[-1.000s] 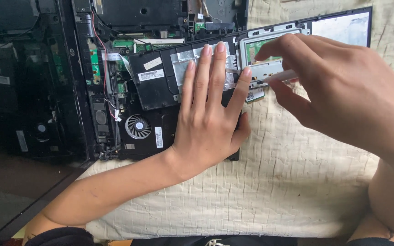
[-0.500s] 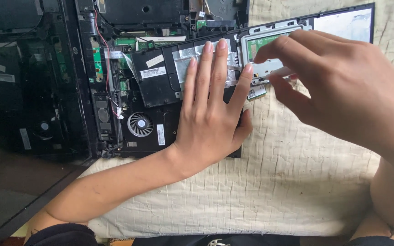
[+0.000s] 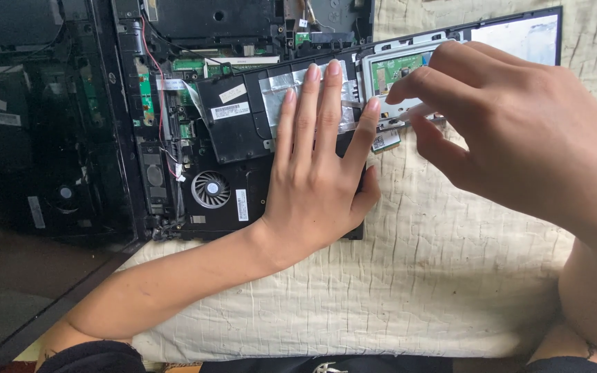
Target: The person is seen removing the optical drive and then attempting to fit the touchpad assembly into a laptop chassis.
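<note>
Pressing my left hand (image 3: 316,183) flat, with the fingers spread and straight, I hold down the black palm-rest panel (image 3: 243,117) that lies upside down over the opened laptop base (image 3: 174,83). My fingertips (image 3: 331,69) rest on the silver foil patch (image 3: 278,93) of this panel. My right hand (image 3: 513,131) comes from the right side and its thumb and first fingers are pinched together at the lower edge of the touchpad frame (image 3: 399,65), where a small green circuit board (image 3: 392,69) shows; what exactly they pinch I cannot tell, it is too small and partly hidden. A round cooling fan (image 3: 210,188) sits in the base, just beside my left hand. Everything lies on a cream quilted cloth (image 3: 416,276).
</note>
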